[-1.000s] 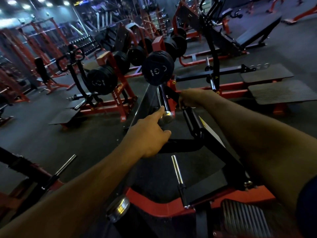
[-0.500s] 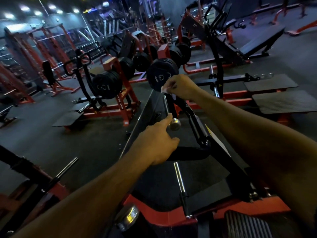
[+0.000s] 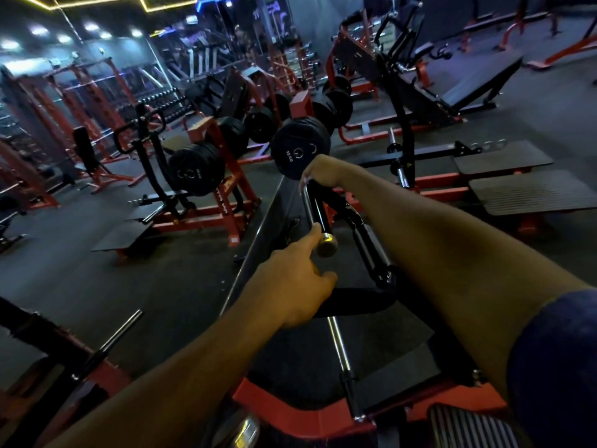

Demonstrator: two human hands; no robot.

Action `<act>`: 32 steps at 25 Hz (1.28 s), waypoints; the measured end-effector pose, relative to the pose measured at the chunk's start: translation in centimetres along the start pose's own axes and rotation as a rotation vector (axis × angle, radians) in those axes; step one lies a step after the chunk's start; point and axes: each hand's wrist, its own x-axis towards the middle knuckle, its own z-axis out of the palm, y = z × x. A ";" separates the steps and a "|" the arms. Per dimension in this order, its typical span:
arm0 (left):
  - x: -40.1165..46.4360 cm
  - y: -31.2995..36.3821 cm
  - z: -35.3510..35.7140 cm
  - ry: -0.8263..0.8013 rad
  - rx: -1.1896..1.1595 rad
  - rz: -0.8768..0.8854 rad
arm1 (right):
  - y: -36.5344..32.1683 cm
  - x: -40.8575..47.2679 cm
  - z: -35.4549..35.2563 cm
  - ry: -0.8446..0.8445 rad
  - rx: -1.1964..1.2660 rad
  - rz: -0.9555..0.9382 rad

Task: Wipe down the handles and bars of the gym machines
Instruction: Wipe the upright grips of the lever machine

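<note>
A black-gripped handle [image 3: 318, 208] with a chrome end cap [image 3: 327, 245] sticks out toward me from a red and black row machine. My right hand [image 3: 323, 171] is curled round the handle's far upper end, just below a black weight plate [image 3: 298, 150]. A pale edge, likely the cloth, peeks out under its fingers. My left hand [image 3: 297, 286] reaches forward and its straight index finger touches the chrome end cap; it holds nothing. A second black handle [image 3: 368, 247] runs alongside on the right, under my right forearm.
A chrome peg [image 3: 337, 344] rises from the machine's red frame [image 3: 290, 412] below my hands. Ribbed foot plates [image 3: 533, 192] lie to the right. Another plate-loaded machine [image 3: 193, 169] stands to the left, across dark rubber floor. More red racks fill the back.
My right hand has slid up the handle from near its middle to its far top end by the weight plate. My left index finger stays on the chrome end cap.
</note>
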 end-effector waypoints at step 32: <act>-0.1 0.3 0.2 0.052 -0.046 -0.022 | 9.6 -4.6 4.3 -0.042 0.909 0.455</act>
